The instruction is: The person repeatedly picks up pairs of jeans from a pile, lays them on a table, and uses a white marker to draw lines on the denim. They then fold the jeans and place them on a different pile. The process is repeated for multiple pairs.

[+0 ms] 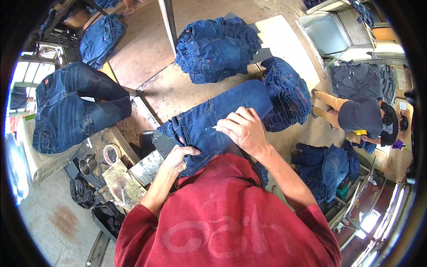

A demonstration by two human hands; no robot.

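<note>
A pair of dark blue jeans (240, 100) lies lengthwise across my lap, over a dark flat surface, its waistband end to the left. My left hand (178, 159) grips the jeans near the waistband, thumb on top, close to a small red patch. Over the middle of the denim, my right hand (242, 129) is closed in a pinch. A small white piece (216, 127) sticks out from its fingertips; its kind is too small to tell. Faded pale marks show on the cloth beside it.
Piles of jeans (218, 49) lie ahead, with another heap (288, 95) beside my right hand. More jeans (75, 107) hang over a pale machine at left. A tape roll (111, 153) and a metal cup (87, 165) stand nearby. Another person (360, 116) works at right.
</note>
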